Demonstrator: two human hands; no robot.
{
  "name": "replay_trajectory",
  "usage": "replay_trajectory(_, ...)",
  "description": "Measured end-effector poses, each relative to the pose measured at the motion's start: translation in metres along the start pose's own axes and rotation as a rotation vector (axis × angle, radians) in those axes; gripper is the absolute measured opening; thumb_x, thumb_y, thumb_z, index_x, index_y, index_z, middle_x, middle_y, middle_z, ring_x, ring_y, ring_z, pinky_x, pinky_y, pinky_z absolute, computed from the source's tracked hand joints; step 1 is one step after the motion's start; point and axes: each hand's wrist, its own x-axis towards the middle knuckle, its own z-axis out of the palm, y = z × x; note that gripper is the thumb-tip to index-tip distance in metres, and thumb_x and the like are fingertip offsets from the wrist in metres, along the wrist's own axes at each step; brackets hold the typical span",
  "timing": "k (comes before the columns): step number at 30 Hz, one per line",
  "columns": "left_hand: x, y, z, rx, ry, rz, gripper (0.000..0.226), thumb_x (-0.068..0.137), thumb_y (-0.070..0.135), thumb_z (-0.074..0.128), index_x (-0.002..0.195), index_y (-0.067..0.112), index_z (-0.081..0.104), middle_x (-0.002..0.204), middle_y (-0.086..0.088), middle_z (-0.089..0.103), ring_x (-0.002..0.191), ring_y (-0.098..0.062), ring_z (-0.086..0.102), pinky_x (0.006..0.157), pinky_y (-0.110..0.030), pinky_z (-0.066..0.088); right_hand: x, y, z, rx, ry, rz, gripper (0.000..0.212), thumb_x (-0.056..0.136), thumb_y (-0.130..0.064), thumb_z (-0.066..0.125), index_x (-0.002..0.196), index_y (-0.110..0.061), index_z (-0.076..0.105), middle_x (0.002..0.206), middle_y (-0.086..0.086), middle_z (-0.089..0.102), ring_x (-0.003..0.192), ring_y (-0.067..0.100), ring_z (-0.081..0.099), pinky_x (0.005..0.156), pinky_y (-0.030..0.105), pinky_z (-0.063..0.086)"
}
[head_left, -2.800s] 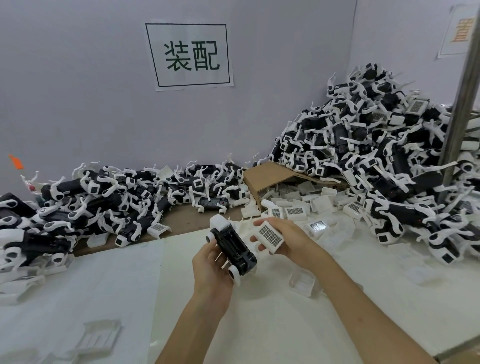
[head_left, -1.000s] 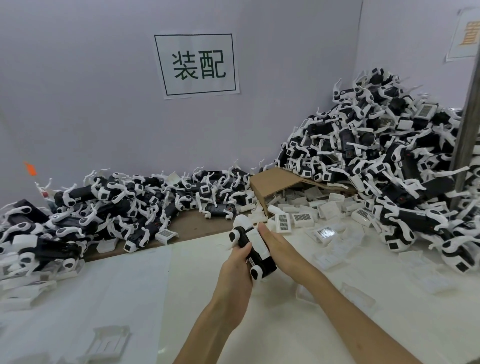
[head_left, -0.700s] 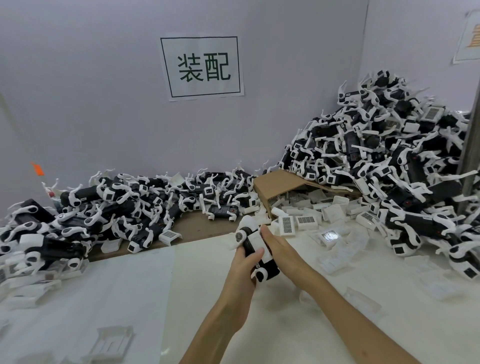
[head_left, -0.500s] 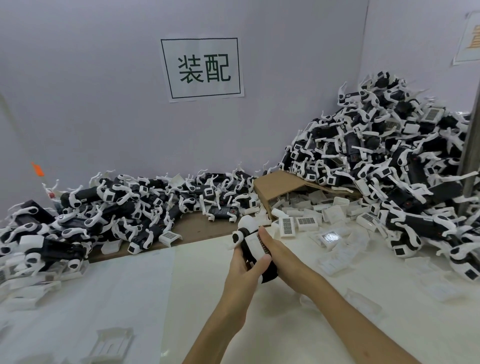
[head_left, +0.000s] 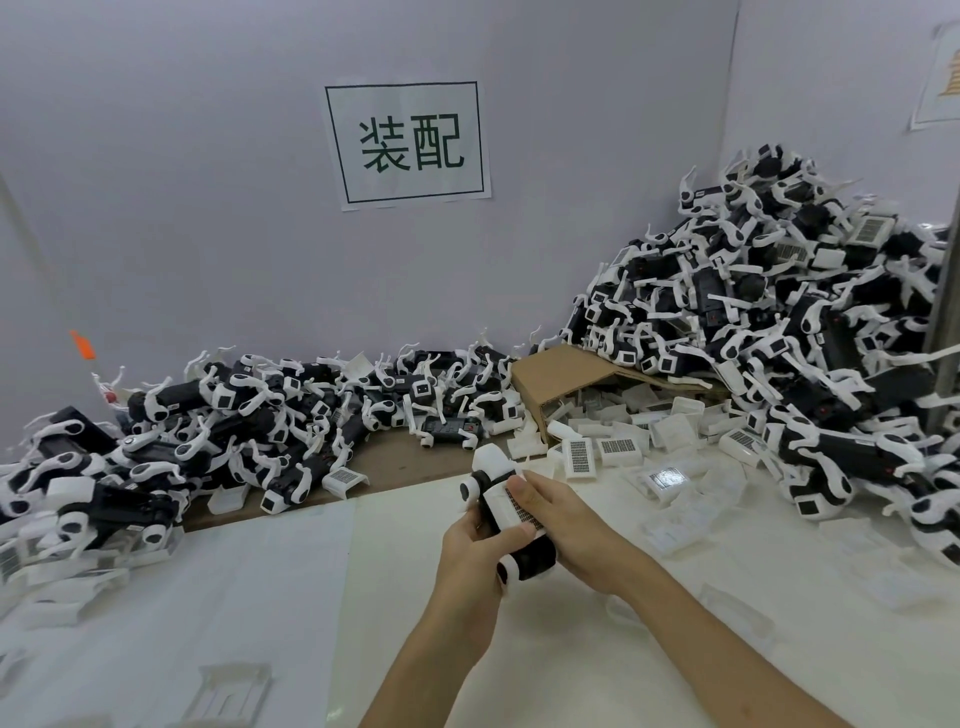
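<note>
I hold the black-and-white unit (head_left: 535, 558) up off the worktop (head_left: 519, 654), near the middle of the scene, between both hands. My left grip (head_left: 470, 558) wraps it from the left and from underneath, fingers curled round the body, with the thumb laid across its top. My right grip (head_left: 566, 525) closes on it from the right, fingers curled behind it and the thumb pressing down on the white labelled plate (head_left: 511, 506) that lies on the unit's upper face. The unit runs slantwise through my hands. Its white rounded end (head_left: 491, 460) sticks out on the far side, past both thumbs, and its dark end with a small white wheel (head_left: 506, 571) shows on the near side just beside my left palm. Far right rises a tall heap of the same units (head_left: 779, 322), and a lower heap (head_left: 234, 415) runs along the far left. Between them an open cardboard box (head_left: 561, 374) lies on its side, with loose labelled plates (head_left: 618, 447) spilled just in front of it, well apart from my hands.
</note>
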Motion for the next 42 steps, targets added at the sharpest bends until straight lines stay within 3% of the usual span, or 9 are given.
replay_trajectory(4, 0.000, -0.001, 0.001, 0.089, 0.067, 0.054, 0.041, 0.084, 0.001, 0.071, 0.119, 0.020, 0.066, 0.099, -0.002, 0.077, 0.098, -0.019, 0.073, 0.086, -0.038, 0.060, 0.000, -0.001, 0.002, -0.078, 0.035, -0.020, 0.050, 0.089, -0.061, 0.055, 0.116, -0.021, 0.066, 0.104, -0.001, 0.075, 0.100, 0.014, 0.071, 0.082, 0.026, 0.054)
replay_trajectory(11, 0.001, -0.001, 0.001, 0.093, 0.107, 0.077, 0.035, 0.084, 0.007, 0.075, 0.116, 0.022, 0.068, 0.098, 0.001, 0.078, 0.093, -0.013, 0.074, 0.076, -0.027, 0.059, -0.002, -0.001, 0.006, -0.070, 0.062, 0.005, 0.056, 0.090, -0.062, 0.050, 0.114, -0.013, 0.067, 0.111, 0.012, 0.072, 0.107, 0.026, 0.068, 0.101, 0.043, 0.051)
replay_trajectory(15, 0.002, -0.001, 0.004, 0.119, 0.141, 0.133, 0.019, 0.090, 0.021, 0.073, 0.104, 0.033, 0.068, 0.093, 0.014, 0.077, 0.087, -0.001, 0.072, 0.062, -0.013, 0.054, -0.003, -0.002, 0.010, 0.002, 0.043, 0.072, 0.051, 0.096, -0.060, 0.041, 0.121, -0.025, 0.068, 0.115, 0.002, 0.074, 0.109, 0.018, 0.069, 0.098, 0.037, 0.054)
replay_trajectory(19, -0.001, 0.002, 0.004, 0.111, 0.060, 0.129, 0.017, 0.096, 0.029, 0.065, 0.110, 0.037, 0.067, 0.105, 0.015, 0.076, 0.100, -0.002, 0.071, 0.078, -0.020, 0.056, -0.005, -0.005, 0.010, 0.081, 0.052, 0.112, 0.049, 0.101, -0.056, 0.034, 0.123, -0.028, 0.067, 0.116, 0.001, 0.074, 0.109, 0.018, 0.070, 0.097, 0.040, 0.055)
replay_trajectory(24, -0.001, 0.000, 0.005, 0.139, 0.057, 0.183, 0.028, 0.093, 0.013, 0.069, 0.107, 0.037, 0.069, 0.103, 0.015, 0.077, 0.097, -0.001, 0.071, 0.071, -0.015, 0.056, -0.006, -0.009, 0.010, 0.038, 0.100, 0.101, 0.057, 0.088, -0.070, 0.039, 0.108, -0.031, 0.075, 0.107, 0.002, 0.076, 0.100, 0.019, 0.073, 0.071, 0.028, 0.057)
replay_trajectory(28, 0.001, 0.000, 0.002, 0.151, 0.062, 0.204, 0.026, 0.093, 0.013, 0.069, 0.108, 0.033, 0.070, 0.104, 0.013, 0.077, 0.099, -0.003, 0.071, 0.074, -0.016, 0.056, -0.005, -0.008, 0.013, 0.079, 0.091, 0.028, 0.054, 0.090, -0.070, 0.043, 0.109, -0.030, 0.075, 0.110, 0.006, 0.075, 0.103, 0.022, 0.072, 0.079, 0.027, 0.057)
replay_trajectory(32, 0.003, 0.000, -0.002, 0.078, 0.025, 0.134, 0.029, 0.090, 0.011, 0.071, 0.116, 0.024, 0.069, 0.108, 0.004, 0.077, 0.103, -0.014, 0.072, 0.090, -0.040, 0.058, -0.006, -0.010, 0.012, 0.096, 0.041, 0.039, 0.054, 0.092, -0.065, 0.044, 0.115, -0.026, 0.073, 0.111, 0.008, 0.075, 0.104, 0.024, 0.072, 0.077, 0.027, 0.057)
replay_trajectory(40, 0.009, 0.003, -0.013, -0.230, 0.008, 0.045, 0.049, 0.077, 0.024, 0.069, 0.125, 0.013, 0.066, 0.115, -0.012, 0.074, 0.103, -0.028, 0.073, 0.067, -0.038, 0.059, -0.008, -0.010, 0.011, 0.121, -0.095, 0.117, 0.050, 0.095, -0.046, 0.051, 0.126, -0.009, 0.062, 0.097, 0.013, 0.065, 0.081, 0.022, 0.060, 0.070, 0.031, 0.051)
replay_trajectory(42, 0.009, 0.003, -0.014, -0.240, 0.003, 0.040, 0.050, 0.078, 0.023, 0.068, 0.127, 0.013, 0.064, 0.116, -0.012, 0.074, 0.105, -0.028, 0.072, 0.073, -0.039, 0.059, -0.008, -0.008, 0.011, 0.119, -0.091, 0.121, 0.044, 0.098, -0.042, 0.049, 0.124, -0.009, 0.063, 0.092, 0.011, 0.064, 0.076, 0.020, 0.058, 0.066, 0.029, 0.049)
